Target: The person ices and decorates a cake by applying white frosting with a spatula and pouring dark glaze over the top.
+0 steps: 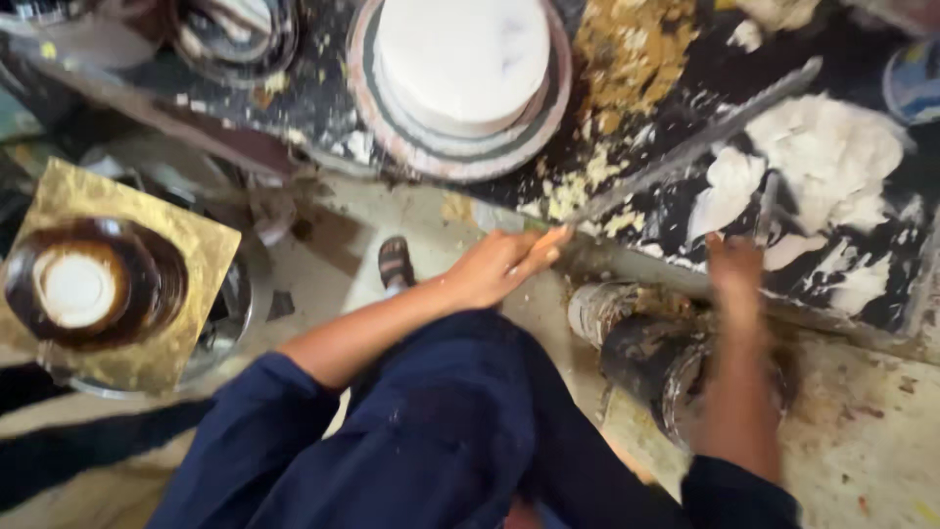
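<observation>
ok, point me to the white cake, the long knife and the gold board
white cake (pixel 462 59), head view, middle of its flat top
long knife (pixel 705 132), head view, mid-blade over the messy counter
gold board (pixel 201 235), head view, bare right corner area

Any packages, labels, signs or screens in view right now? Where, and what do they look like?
No labels, signs or screens show.
Gold square cake board, left: holds a dark round cake with a white centre.
Two dark smeared cans, lying on the floor below the right hand; any label cannot be made out.
</observation>
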